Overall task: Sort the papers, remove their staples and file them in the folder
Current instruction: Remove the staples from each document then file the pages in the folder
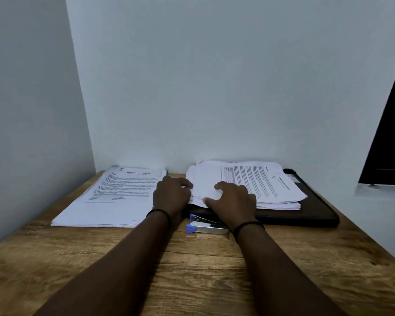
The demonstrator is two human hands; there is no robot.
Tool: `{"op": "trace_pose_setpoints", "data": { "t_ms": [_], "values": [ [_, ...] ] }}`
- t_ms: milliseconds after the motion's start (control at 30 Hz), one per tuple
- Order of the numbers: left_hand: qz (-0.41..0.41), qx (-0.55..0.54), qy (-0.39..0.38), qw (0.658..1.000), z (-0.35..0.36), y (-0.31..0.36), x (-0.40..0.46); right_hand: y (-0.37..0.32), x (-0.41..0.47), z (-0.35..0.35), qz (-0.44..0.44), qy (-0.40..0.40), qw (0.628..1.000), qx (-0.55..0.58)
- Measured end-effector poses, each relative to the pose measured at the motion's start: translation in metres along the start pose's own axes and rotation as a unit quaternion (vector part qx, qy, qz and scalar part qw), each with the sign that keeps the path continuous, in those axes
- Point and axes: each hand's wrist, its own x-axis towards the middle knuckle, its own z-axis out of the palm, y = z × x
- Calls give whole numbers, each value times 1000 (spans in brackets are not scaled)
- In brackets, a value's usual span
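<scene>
Head view: the left hand (172, 194) is seen at the left edge of the right pile of papers (260, 185), with its fingers curled at that edge. A few sheets seem to be pinched there, but the grip is partly hidden, so it cannot be told for sure. The right hand (232, 201) is laid on top of the same pile, its fingers spread and bent, pressing the near corner down.

The sorting step is judged to be in hand: sheets are being picked from this pile. For the next move, the top sheets need to be lifted free while the rest are held flat.

The pile is resting on a dark folder (315, 213), which is closed and flat on the wooden table (192, 281). Nothing is seen filed inside it yet. A second pile of papers (114, 197) is lying to the left, well apart from the folder. A blue and silver stapler (203, 226) is lying just in front of the folder, between the wrists.
</scene>
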Motion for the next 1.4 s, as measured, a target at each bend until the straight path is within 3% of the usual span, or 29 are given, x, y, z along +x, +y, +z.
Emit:
{"op": "trace_pose_setpoints", "data": {
  "t_ms": [267, 467, 633, 1033, 1200, 1400],
  "values": [
    [-59, -125, -42, 989, -4, 6, 0, 0, -2, -3, -4, -12, 1000, -9],
    [-11, -259, -72, 963, -3, 2, -1, -3, -3, -5, -12, 2, 1000, -8],
    [39, -297, -95, 949, -6, 12, -6, -3, -3, -3, -19, 9, 1000, 15],
    [80, -282, -87, 952, -2, 13, -11, 1, 1, 4, -16, 52, 998, 25],
    [56, -171, -50, 982, 1, 2, -5, 5, 3, 3, -4, 71, 997, 43],
    [61, -119, -38, 990, 1, -2, -6, 7, 3, 3, -6, 73, 996, 51]
  ]
}}
